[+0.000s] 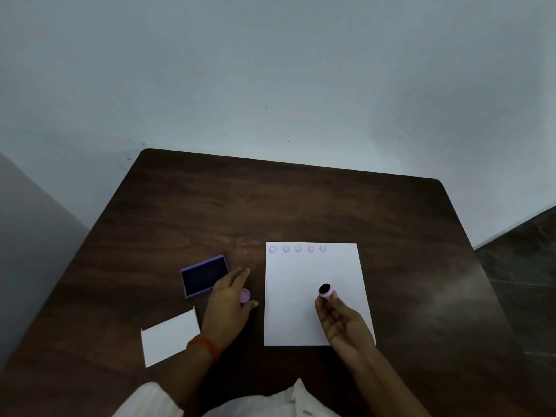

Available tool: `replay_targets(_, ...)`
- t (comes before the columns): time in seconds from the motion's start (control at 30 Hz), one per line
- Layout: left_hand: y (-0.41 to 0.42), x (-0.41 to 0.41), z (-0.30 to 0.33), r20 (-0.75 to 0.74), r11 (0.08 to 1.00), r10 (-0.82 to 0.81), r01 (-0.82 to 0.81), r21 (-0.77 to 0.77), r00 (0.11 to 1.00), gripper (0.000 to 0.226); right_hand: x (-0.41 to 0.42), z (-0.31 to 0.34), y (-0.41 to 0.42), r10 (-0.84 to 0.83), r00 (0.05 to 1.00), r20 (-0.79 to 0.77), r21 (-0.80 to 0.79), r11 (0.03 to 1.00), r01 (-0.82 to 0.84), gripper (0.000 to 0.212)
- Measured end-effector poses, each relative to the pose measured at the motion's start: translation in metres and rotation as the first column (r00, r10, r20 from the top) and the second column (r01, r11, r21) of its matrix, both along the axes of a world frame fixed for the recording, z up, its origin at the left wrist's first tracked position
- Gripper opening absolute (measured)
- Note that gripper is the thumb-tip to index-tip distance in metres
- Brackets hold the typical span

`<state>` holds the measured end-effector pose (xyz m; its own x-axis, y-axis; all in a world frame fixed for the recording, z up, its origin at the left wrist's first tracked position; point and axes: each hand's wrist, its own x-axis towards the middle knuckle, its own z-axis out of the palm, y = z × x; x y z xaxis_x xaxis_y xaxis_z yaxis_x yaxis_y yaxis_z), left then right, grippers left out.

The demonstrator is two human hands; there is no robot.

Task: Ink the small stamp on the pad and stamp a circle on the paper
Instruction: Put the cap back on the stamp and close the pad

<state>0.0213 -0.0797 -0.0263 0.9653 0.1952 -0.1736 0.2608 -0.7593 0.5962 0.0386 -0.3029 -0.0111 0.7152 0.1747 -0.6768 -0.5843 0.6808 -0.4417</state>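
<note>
A white paper lies on the dark wooden table, with a row of several faint purple circles along its top edge. My right hand holds the small pink stamp above the paper's middle, its dark inked face turned up toward the camera. The purple ink pad sits open left of the paper. My left hand rests on the table between pad and paper, holding a small pink cap under its fingers.
A smaller white card lies at the front left of the table. A pale wall stands behind the far table edge, and dark floor shows at the right.
</note>
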Motion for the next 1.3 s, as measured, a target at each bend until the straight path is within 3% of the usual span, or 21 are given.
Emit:
replay_targets(0.17, -0.003, -0.005, -0.003, 0.037, 0.996, 0.040, -0.043, 0.075, 0.999, 0.058, -0.008, -0.005, 0.007, 0.022, 0.999, -0.029, 0.005, 1.000, -0.021, 0.019)
replay_targets(0.5, -0.001, -0.006, -0.001, 0.123, 0.980, -0.038, 0.013, 0.200, 0.992, 0.024, -0.015, -0.007, 0.011, 0.028, 0.999, -0.025, -0.010, 1.000, -0.029, 0.016)
replay_targets(0.7, -0.009, -0.014, 0.010, 0.128, 1.000, -0.027, 0.029, -0.011, 0.991, 0.029, -0.016, 0.002, 0.016, 0.071, 0.997, 0.023, -0.035, 0.997, -0.070, 0.014)
replay_targets(0.83, -0.015, -0.020, 0.021, 0.125, 0.977, 0.067, -0.039, -0.211, 0.990, 0.026, -0.013, 0.014, 0.030, 0.179, 0.976, 0.125, -0.178, 0.972, -0.156, 0.015)
replay_targets(1.0, -0.018, -0.026, 0.033, 0.104, 0.932, 0.125, -0.081, -0.353, 0.987, 0.025, -0.011, 0.032, 0.054, 0.368, 0.900, 0.234, -0.503, 0.838, -0.212, 0.017)
replay_targets(1.13, -0.017, -0.028, 0.042, 0.087, 0.914, 0.148, -0.102, -0.393, 0.985, 0.028, -0.014, 0.041, 0.067, 0.521, 0.804, 0.287, -0.734, 0.659, -0.164, 0.013)
replay_targets(1.3, -0.014, -0.034, 0.054, 0.052, 0.858, 0.203, -0.152, -0.491, 0.978, 0.029, -0.018, 0.042, 0.072, 0.649, 0.702, 0.293, -0.881, 0.469, -0.066, 0.014)
